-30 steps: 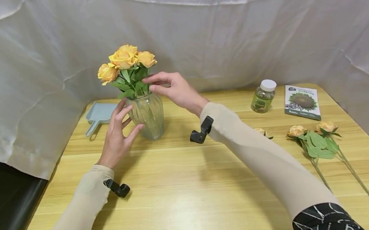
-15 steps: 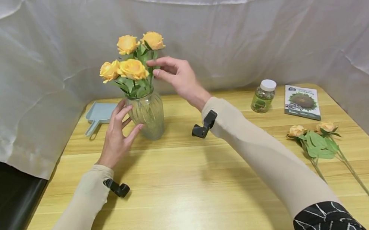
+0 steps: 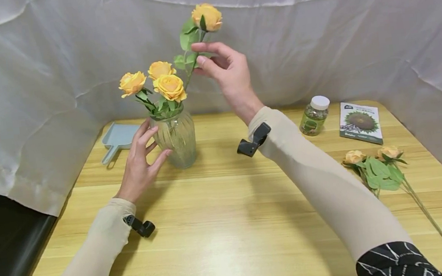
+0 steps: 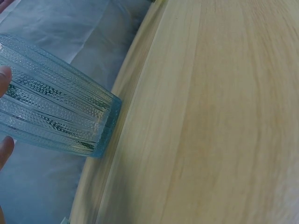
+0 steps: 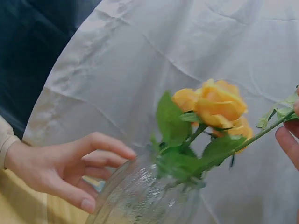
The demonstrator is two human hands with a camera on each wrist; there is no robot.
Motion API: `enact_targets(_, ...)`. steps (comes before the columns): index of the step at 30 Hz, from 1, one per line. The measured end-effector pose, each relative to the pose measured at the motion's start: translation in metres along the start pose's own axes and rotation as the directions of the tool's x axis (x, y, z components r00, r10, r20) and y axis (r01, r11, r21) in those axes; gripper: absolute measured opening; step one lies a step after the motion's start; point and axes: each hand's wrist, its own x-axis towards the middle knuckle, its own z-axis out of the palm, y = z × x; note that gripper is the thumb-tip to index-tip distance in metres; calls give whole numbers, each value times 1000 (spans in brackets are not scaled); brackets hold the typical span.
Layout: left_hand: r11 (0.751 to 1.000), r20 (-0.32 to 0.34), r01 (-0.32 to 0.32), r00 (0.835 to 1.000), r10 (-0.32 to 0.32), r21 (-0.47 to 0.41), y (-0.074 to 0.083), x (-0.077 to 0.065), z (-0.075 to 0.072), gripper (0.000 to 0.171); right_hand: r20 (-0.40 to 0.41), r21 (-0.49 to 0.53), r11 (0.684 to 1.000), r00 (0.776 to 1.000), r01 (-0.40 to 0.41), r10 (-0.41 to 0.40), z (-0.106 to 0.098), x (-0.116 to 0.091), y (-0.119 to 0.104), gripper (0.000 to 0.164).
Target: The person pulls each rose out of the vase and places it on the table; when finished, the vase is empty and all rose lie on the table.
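Observation:
A ribbed clear glass vase (image 3: 183,142) stands upright toward the left back of the table, with three yellow artificial roses (image 3: 170,88) in it. My left hand (image 3: 136,167) holds the vase's left side, its bent fingers near the shoulder and the thumb in front. Above and to the right of the mouth, my right hand (image 3: 233,73) pinches the stem of another yellow rose (image 3: 207,18) just under its leaves. That stem (image 5: 261,134) slants down to the vase mouth in the right wrist view; its lower end is hidden among leaves.
A light blue dustpan (image 3: 119,136) lies left of the vase. At the back right are a white-capped jar (image 3: 313,117) and a sunflower seed packet (image 3: 360,122). Paler roses (image 3: 382,172) lie on the right side. Grey cloth (image 3: 275,38) hangs behind the table.
My right hand has risen and moved right, drawing one rose up and away from the others. The left hand and vase have stayed put.

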Motion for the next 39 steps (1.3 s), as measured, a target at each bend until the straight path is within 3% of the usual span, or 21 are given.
enact_targets(11,1000,3,10,1000,-10,-7,1,-1,-1,74,-150,103,993,988,59,-43,-21,13,-26,20)
enact_targets(21,1000,5,6,1000,-6,-4,-1,-1,-2,74,-228,104,989,970,109,-83,-57,18,-51,21)
enact_targets(27,1000,1,8,1000,-8,-7,-1,-2,-1,74,-186,-36,999,982,25,-31,-89,2,-48,24)
enact_targets(32,1000,3,6,1000,-6,-6,-1,-1,-1,74,-138,-146,988,990,-52,31,-115,-20,-46,25)
enact_targets(39,1000,3,17,1000,-17,-18,-1,0,-3,74,-80,-214,969,991,-126,111,-137,-45,-51,24)
